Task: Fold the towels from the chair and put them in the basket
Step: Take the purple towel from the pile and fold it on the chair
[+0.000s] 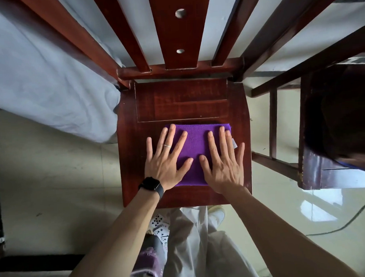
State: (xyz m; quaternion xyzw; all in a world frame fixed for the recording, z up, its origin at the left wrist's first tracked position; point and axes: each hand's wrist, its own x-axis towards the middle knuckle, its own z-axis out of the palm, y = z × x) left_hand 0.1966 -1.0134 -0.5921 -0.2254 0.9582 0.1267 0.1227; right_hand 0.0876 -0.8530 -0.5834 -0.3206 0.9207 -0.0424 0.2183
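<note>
Both hands point(197, 158) flat, fingers spread, pressing towel point(195, 142).

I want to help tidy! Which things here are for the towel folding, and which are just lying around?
For the job: purple towel, chair, left hand, right hand, both flat on the towel.
Just lying about: playing cards, bedsheet, cable.

A purple towel point(196, 142) is found folded into a flat rectangle (white tag point(234, 143) at its right edge), laid squarely on the front half of the dark red wooden chair point(182, 100) seat.
</note>
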